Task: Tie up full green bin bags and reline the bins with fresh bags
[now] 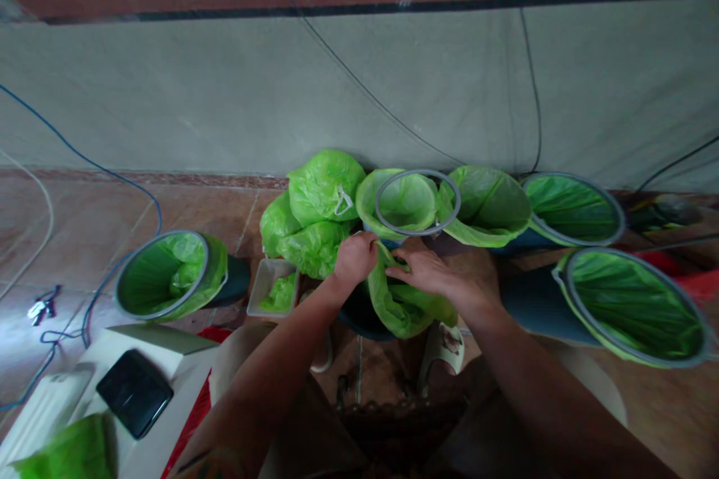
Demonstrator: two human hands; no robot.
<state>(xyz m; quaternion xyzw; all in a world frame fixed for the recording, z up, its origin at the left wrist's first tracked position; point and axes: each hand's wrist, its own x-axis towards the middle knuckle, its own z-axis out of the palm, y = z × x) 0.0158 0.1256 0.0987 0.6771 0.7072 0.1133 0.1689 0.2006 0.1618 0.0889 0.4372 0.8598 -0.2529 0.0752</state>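
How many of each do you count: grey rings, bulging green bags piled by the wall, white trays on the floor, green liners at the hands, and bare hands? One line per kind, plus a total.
Grey rings: 4
Bulging green bags: 3
White tray: 1
Green liner: 1
Bare hands (left hand, right hand): 2
Total: 11

Bag [401,314] I hold: thin wrinkled plastic film, faint sheen | bin [533,307] to my right: smooth matt plastic | ring [457,202]: smooth dull plastic | tray [260,286]: smooth pale plastic | wall [196,90]: matt, lightly scuffed | floor tiles [196,200]: slightly glossy | dark device [135,393]: glossy, glass-like
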